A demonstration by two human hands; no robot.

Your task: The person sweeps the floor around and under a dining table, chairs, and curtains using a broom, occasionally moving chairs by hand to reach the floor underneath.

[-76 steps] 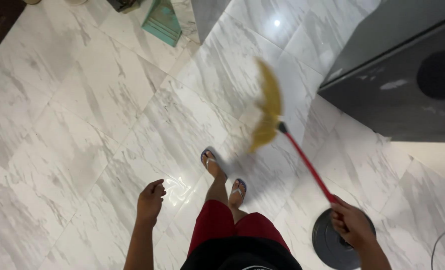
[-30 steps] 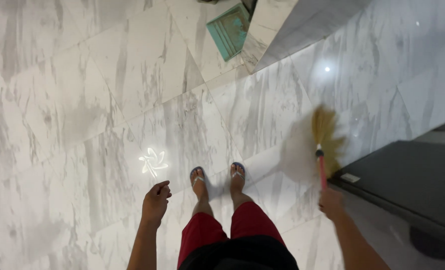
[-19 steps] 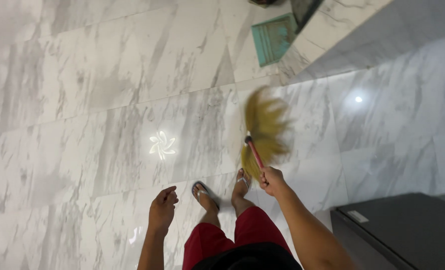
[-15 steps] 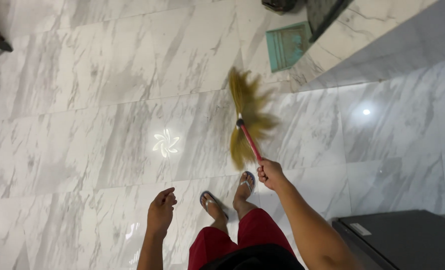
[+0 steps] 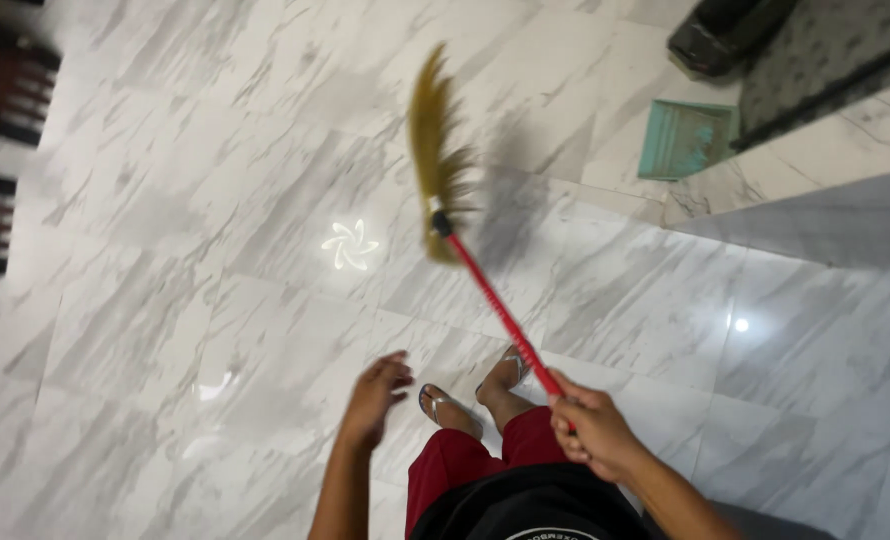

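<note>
- One broom [image 5: 485, 290], red handle, straw head blurred over the marble floor [image 5: 165, 330], ahead and slightly left of my feet.
- Long axis runs from my right hand [image 5: 590, 432] up-left to the bristles.
- Right hand fisted around the handle's near end.
- Left hand [image 5: 375, 398] holds nothing, fingers loosely curled, well apart from the handle.
- Teal dustpan [image 5: 685, 138] lies far ahead, right.

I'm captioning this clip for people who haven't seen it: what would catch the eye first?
The broom: a red handle gripped in the right hand, its yellow-brown bristles blurred above the white marble floor. The left hand hangs empty, fingers loose, above the sandalled feet. A teal dustpan lies at upper right.
</note>
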